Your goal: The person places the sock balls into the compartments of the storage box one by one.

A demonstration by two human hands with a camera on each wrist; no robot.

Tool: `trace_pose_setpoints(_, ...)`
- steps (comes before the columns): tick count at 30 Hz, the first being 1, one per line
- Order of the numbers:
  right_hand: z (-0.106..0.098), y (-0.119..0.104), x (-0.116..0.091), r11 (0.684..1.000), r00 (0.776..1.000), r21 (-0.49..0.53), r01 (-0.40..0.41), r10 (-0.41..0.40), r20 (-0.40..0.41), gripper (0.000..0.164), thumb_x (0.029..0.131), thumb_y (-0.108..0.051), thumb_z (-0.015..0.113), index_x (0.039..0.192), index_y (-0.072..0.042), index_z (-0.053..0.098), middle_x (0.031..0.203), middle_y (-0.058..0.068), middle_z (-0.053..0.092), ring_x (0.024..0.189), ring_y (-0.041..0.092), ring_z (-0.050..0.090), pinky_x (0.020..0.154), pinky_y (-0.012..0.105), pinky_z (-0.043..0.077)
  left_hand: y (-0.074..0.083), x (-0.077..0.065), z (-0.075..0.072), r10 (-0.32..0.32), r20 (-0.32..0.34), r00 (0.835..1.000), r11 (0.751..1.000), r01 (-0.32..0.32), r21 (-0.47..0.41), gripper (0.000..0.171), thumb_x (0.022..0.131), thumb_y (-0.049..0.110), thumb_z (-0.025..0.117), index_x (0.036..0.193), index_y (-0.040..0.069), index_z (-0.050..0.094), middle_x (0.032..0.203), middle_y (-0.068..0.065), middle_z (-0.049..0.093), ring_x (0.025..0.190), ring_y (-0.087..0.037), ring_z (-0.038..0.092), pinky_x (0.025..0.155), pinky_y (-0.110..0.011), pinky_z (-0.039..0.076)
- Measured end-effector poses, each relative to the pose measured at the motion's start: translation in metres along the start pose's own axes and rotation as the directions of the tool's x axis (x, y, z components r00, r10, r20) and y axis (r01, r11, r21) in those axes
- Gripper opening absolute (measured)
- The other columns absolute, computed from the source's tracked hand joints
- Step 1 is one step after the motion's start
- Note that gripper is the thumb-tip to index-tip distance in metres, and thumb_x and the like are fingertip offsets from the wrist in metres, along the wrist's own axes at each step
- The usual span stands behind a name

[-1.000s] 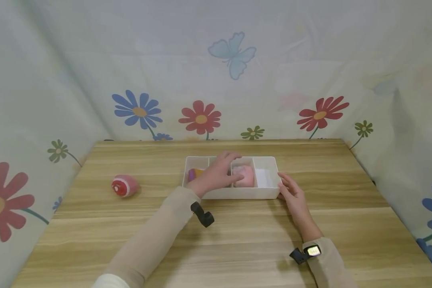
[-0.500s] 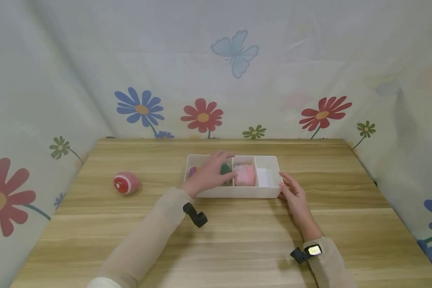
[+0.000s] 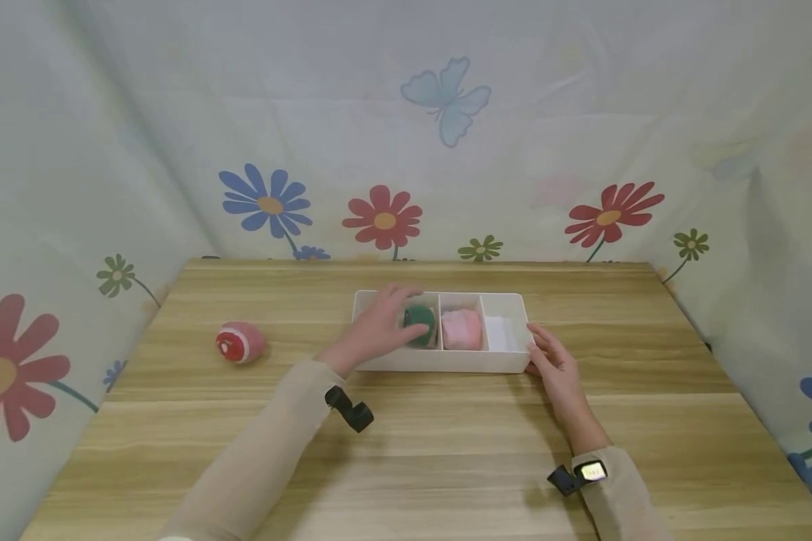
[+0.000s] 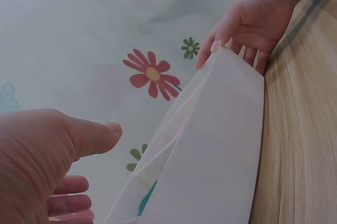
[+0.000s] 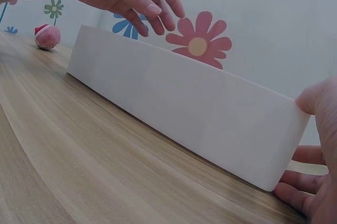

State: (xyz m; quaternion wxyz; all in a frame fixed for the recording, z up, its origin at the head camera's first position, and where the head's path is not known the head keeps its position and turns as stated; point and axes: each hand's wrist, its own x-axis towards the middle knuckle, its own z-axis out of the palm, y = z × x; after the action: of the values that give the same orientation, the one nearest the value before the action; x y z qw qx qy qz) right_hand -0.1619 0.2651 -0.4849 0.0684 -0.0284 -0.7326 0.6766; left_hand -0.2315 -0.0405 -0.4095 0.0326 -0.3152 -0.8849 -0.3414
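A white divided box (image 3: 446, 363) stands lengthwise on the table. My left hand (image 3: 372, 328) hovers over its left part, fingers apart, holding nothing; in the left wrist view the thumb points across the open gap. Below that hand a dark green bundle (image 3: 419, 323) sits in a compartment, partly hidden. Beside it, a pale pink bundle (image 3: 462, 330) fills the neighbouring compartment. My right hand (image 3: 558, 376) holds the box's right end, thumb at the near corner in the right wrist view (image 5: 316, 97). The leftmost compartment is hidden behind my left hand.
A pink rounded bundle (image 3: 241, 343) with a red and white end lies on the wooden table (image 3: 433, 451), left of the box. A flat white piece (image 3: 501, 333) lies in the rightmost compartment. A flowered curtain (image 3: 514, 150) hangs behind the table.
My left hand has drawn back leftward from over the pink bundle, uncovering it and then the green one. My right hand stays at the box's right end.
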Motion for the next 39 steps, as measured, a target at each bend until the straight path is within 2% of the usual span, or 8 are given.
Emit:
trace_pose_setpoints(7, 0.0, 0.0, 0.0, 1.0, 1.0, 0.013, 0.005, -0.005, 0.007, 0.047, 0.096, -0.026, 0.052, 0.138, -0.007, 0.043, 0.13, 0.02, 0.046, 0.096, 0.008, 0.056, 0.077, 0.025, 0.05, -0.007, -0.011, -0.009, -0.028, 0.007, 1.0, 0.999, 0.028, -0.02, 0.06, 0.086, 0.031, 0.066, 0.135, 0.006, 0.044, 0.13, -0.01, 0.045, 0.114, -0.028, 0.046, 0.095, -0.041, 0.041)
trace_pose_setpoints(9, 0.0, 0.0, 0.0, 1.0, 1.0, 0.018, 0.004, -0.004, 0.005, 0.047, 0.095, -0.025, 0.052, 0.138, -0.007, 0.043, 0.129, 0.02, 0.046, 0.096, 0.008, 0.056, 0.077, 0.025, 0.05, -0.008, -0.014, -0.012, -0.036, 0.0, 0.999, 0.999, 0.036, -0.012, 0.06, 0.086, 0.031, 0.066, 0.134, 0.005, 0.044, 0.131, -0.01, 0.045, 0.12, -0.027, 0.042, 0.098, -0.043, 0.038)
trace_pose_setpoints(16, 0.0, -0.002, -0.001, 1.0, 1.0, 0.019, 0.0, 0.0, 0.008, 0.048, 0.095, -0.026, 0.052, 0.138, -0.007, 0.042, 0.129, 0.021, 0.046, 0.097, 0.007, 0.056, 0.077, 0.024, 0.05, -0.01, -0.022, -0.02, -0.071, -0.021, 0.997, 0.997, 0.071, 0.01, 0.06, 0.085, 0.031, 0.068, 0.134, 0.006, 0.045, 0.132, -0.009, 0.045, 0.12, -0.024, 0.04, 0.099, -0.042, 0.037)
trace_pose_setpoints(19, 0.001, -0.002, -0.002, 1.0, 1.0, 0.013, -0.002, 0.002, 0.009, 0.048, 0.095, -0.027, 0.052, 0.138, -0.008, 0.042, 0.129, 0.02, 0.046, 0.097, 0.007, 0.055, 0.078, 0.025, 0.05, -0.012, -0.025, -0.023, -0.082, -0.024, 0.996, 0.996, 0.082, -0.018, 0.06, 0.085, 0.029, 0.068, 0.134, 0.006, 0.044, 0.129, -0.011, 0.046, 0.104, -0.027, 0.05, 0.086, -0.038, 0.046)
trace_pose_setpoints(23, 0.0, -0.001, -0.001, 1.0, 1.0, 0.023, 0.003, -0.004, 0.009, 0.048, 0.095, -0.027, 0.052, 0.138, -0.007, 0.042, 0.129, 0.021, 0.045, 0.096, 0.007, 0.056, 0.077, 0.024, 0.05, -0.017, -0.03, -0.027, -0.09, -0.035, 0.995, 0.995, 0.089, -0.044, 0.059, 0.085, 0.029, 0.068, 0.134, 0.006, 0.044, 0.125, -0.014, 0.046, 0.089, -0.03, 0.053, 0.073, -0.035, 0.048)
trace_pose_setpoints(29, -0.001, 0.0, -0.001, 0.999, 1.0, 0.025, 0.02, -0.02, 0.01, 0.048, 0.096, -0.026, 0.052, 0.138, -0.006, 0.042, 0.13, 0.024, 0.044, 0.096, 0.007, 0.056, 0.076, 0.022, 0.05, -0.023, -0.036, -0.034, -0.083, -0.066, 0.994, 0.996, 0.083, 0.007, 0.058, 0.084, 0.028, 0.069, 0.131, 0.004, 0.047, 0.128, -0.013, 0.047, 0.116, -0.029, 0.043, 0.096, -0.045, 0.039)
trace_pose_setpoints(33, -0.001, -0.001, -0.001, 1.0, 1.0, 0.018, 0.023, -0.023, 0.017, 0.048, 0.096, -0.026, 0.051, 0.138, -0.006, 0.042, 0.13, 0.024, 0.044, 0.097, 0.007, 0.056, 0.077, 0.022, 0.05, -0.026, -0.04, -0.04, -0.124, -0.072, 0.99, 0.992, 0.125, 0.014, 0.058, 0.083, 0.029, 0.07, 0.13, 0.003, 0.048, 0.128, -0.014, 0.047, 0.118, -0.028, 0.041, 0.098, -0.046, 0.037)
trace_pose_setpoints(39, 0.0, -0.002, -0.001, 1.0, 1.0, 0.02, 0.014, -0.014, 0.017, 0.048, 0.096, -0.025, 0.051, 0.138, -0.005, 0.041, 0.131, 0.024, 0.044, 0.097, 0.008, 0.056, 0.077, 0.022, 0.05, -0.035, -0.049, -0.049, -0.204, -0.064, 0.977, 0.979, 0.203, -0.019, 0.06, 0.084, 0.031, 0.068, 0.133, 0.006, 0.045, 0.133, -0.012, 0.044, 0.123, -0.03, 0.038, 0.099, -0.05, 0.035)
